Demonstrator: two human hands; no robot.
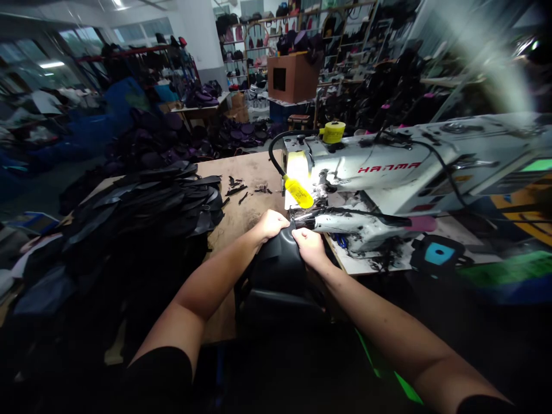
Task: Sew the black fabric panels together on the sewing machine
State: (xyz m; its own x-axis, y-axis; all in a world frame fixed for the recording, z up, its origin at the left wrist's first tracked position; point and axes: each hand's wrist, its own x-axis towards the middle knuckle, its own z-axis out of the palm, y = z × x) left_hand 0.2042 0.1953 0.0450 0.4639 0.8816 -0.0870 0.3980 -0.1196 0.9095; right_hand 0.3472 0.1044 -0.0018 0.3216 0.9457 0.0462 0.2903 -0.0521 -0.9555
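Note:
My left hand (272, 224) and my right hand (310, 247) both pinch the top edge of a black leather bag piece (278, 270), close together. The piece hangs down towards me, and its lower part fades into shadow. Both hands sit just in front of the needle area of a white industrial sewing machine (388, 172) marked HANMA. A yellow lamp cover (298, 192) hangs near the needle. The needle itself is hidden by machine parts and glare.
A tall pile of black leather pieces (142, 213) lies left of my hands on a wooden worktable (250, 178), with small black scraps (237, 188) nearby. A yellow thread spool (333, 132) tops the machine. Shelves of bags (302, 40) and a brown box (293, 75) stand behind.

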